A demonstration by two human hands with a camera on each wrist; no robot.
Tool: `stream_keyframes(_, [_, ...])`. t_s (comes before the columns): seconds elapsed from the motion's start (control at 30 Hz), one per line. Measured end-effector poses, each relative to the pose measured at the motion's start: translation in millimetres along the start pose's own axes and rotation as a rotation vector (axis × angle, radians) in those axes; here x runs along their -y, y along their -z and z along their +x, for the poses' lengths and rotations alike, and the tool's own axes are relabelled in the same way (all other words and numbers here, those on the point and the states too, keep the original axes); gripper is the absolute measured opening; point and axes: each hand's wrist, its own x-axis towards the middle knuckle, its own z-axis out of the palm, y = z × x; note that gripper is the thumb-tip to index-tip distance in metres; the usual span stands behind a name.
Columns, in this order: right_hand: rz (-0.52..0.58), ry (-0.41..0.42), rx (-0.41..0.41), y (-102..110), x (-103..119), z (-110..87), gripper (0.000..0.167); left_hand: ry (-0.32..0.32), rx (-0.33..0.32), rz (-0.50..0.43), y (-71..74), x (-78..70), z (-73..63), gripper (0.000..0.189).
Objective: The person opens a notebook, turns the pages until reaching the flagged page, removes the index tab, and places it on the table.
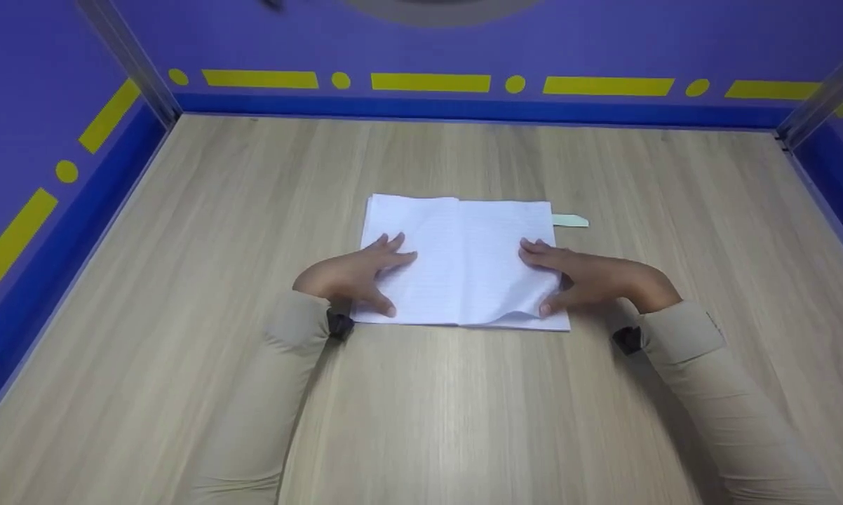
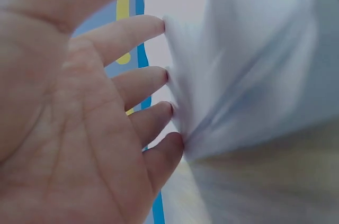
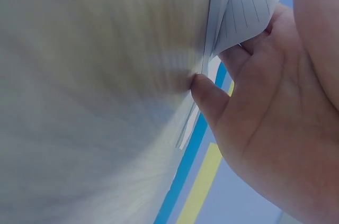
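On the wood-grain tabletop (image 1: 428,414) we see an open notebook (image 1: 462,263) near the dial's centre, our left hand (image 1: 358,272) resting on its page at nine o'clock, our right hand (image 1: 584,275) on the rippled page at three, both with fingers extended, and a pale green strip (image 1: 570,220) jutting out at two.

I'm looking into a booth-like workstation (image 1: 674,38) here: blue-purple panels (image 1: 576,42) wall in a wood-grain tabletop (image 1: 463,407) at the back and both sides, yellow dashes (image 1: 260,78) and dots (image 1: 341,81) running along them, grey posts (image 1: 130,56) standing right in the corners!
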Motion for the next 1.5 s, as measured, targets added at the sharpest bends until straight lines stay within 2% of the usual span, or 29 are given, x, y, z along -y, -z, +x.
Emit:
stream_keyframes(0.17, [0.02, 0.016, 0.009, 1.1, -1.2, 0.2, 0.097, -0.003, -0.043, 0.013, 0.1, -7.2, -2.7, 0.082])
stream_keyframes(0.37, [0.013, 0.03, 0.012, 1.3, -1.6, -0.3, 0.096, -0.017, -0.14, 0.021, -1.4, -14.8, -2.1, 0.07])
stream_keyframes(0.6, [0.018, 0.012, 0.007, 0.9, -0.5, -1.6, 0.096, -0.169, -0.263, 0.094, -7.6, -26.7, 4.1, 0.067])
stream_keyframes(0.9, [-0.015, -0.008, 0.009, 0.5, 0.8, 0.4, 0.094, -0.284, -0.354, 0.17, -24.8, -54.8, 16.4, 0.057])
stream_keyframes(1.13, [-0.003, 0.018, 0.005, 1.8, 0.0, -0.1, 0.093, -0.371, -0.39, 0.221, -35.6, -76.4, 25.8, 0.054])
stream_keyframes(1.33, [0.001, 0.086, -0.011, 2.4, -1.4, -1.7, 0.09, -0.428, -0.388, 0.246, -43.1, -93.0, 34.7, 0.052])
stream_keyframes(1.5, [-0.005, 0.08, -0.005, 2.5, 0.4, -1.3, 0.09, -0.467, -0.363, 0.265, -50.0, -104.4, 41.4, 0.05])
